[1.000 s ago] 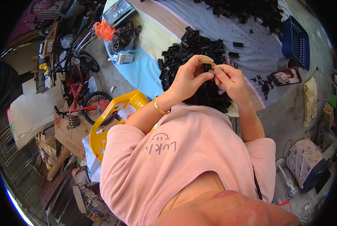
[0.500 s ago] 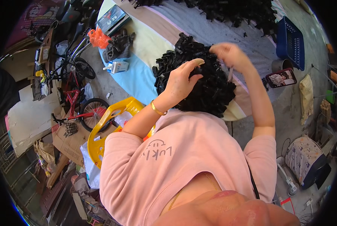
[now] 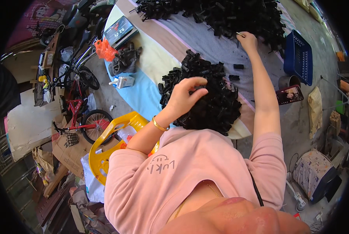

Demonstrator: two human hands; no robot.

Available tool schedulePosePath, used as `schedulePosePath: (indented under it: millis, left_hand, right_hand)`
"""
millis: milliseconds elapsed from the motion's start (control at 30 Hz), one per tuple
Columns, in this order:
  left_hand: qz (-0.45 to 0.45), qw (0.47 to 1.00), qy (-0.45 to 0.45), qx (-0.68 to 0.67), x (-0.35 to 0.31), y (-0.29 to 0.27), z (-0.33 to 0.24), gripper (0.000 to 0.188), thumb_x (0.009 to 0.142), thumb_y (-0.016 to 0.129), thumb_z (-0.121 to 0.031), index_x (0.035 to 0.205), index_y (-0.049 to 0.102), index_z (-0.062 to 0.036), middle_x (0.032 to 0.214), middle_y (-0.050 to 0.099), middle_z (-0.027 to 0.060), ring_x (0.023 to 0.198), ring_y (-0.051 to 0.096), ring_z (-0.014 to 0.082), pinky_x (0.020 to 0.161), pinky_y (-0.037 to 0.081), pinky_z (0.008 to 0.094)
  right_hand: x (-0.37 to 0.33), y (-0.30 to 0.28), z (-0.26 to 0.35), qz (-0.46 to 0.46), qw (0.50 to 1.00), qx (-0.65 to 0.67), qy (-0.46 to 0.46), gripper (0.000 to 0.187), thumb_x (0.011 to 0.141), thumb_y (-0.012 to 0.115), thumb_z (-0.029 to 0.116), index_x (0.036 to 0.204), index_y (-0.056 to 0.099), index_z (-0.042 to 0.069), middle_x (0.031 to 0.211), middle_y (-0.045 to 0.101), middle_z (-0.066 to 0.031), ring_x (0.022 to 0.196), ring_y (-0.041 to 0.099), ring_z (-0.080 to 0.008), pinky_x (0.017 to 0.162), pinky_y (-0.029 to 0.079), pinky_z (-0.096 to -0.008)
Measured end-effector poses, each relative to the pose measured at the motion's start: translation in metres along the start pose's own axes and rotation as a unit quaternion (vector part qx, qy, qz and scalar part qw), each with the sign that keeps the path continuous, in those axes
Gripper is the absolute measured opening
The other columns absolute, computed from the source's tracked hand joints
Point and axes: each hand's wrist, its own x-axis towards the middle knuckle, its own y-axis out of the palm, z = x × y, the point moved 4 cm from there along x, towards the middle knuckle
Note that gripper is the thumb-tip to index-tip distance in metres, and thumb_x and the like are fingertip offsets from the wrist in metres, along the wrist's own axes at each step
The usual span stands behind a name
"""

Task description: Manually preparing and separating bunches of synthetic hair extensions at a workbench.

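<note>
A near heap of small black plastic pieces lies in front of my body. Over its left part, my left hand, with a gold bangle on the wrist, is curled with thumb and forefinger bent towards each other. Against the black heap I cannot make out what is between them. My right arm is stretched far forward, and my right hand is at the lower edge of a larger far heap of black pieces. A slim pale metal tool sticks out of its closed fingers.
A patterned cloth lies under the heaps, with two loose black pieces on it. At right are a blue basket, a metal can and a phone. Dark gloves, a yellow chair and a red bicycle are at left.
My right hand has moved from beside the near heap to the far heap, its arm straightening. Two loose pieces now show on the cloth. My left hand stays over the near heap.
</note>
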Motion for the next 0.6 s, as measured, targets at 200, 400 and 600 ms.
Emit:
schedulePosePath:
  millis: [200,400,600]
  left_hand:
    - [-0.013,0.957,-0.1,-0.271,0.022,-0.012,0.02,0.074,0.075,0.07,-0.01,0.134,0.026,-0.0002,0.127,0.042,0.0187,0.112,0.048,0.024,0.092,0.042,0.0325]
    - [0.17,0.909,-0.127,-0.358,0.03,0.002,0.004,0.075,0.07,0.074,-0.008,0.131,0.031,0.0014,0.119,0.05,0.0151,0.105,0.053,0.0201,0.089,0.045,0.032]
    - [0.107,0.952,-0.086,-0.272,0.009,0.011,-0.021,0.064,0.073,0.067,-0.001,0.128,0.033,0.0006,0.12,0.048,0.0149,0.103,0.053,0.018,0.088,0.046,0.03]
  right_hand:
    - [-0.131,-0.049,0.135,0.142,0.916,0.331,-0.178,0.011,0.077,0.064,0.006,0.087,0.064,0.001,0.079,0.064,-0.004,0.071,0.057,-0.009,0.066,0.046,-0.0217]
    - [-0.21,-0.077,0.163,0.163,0.873,0.373,-0.268,0.009,0.072,0.065,0.001,0.08,0.062,0.002,0.069,0.058,-0.0071,0.062,0.057,-0.0175,0.058,0.046,-0.0255]
    - [-0.237,-0.088,0.159,0.094,0.916,0.314,-0.232,0.014,0.071,0.065,0.001,0.084,0.061,0.002,0.068,0.057,-0.0069,0.058,0.056,-0.0153,0.052,0.043,-0.0257]
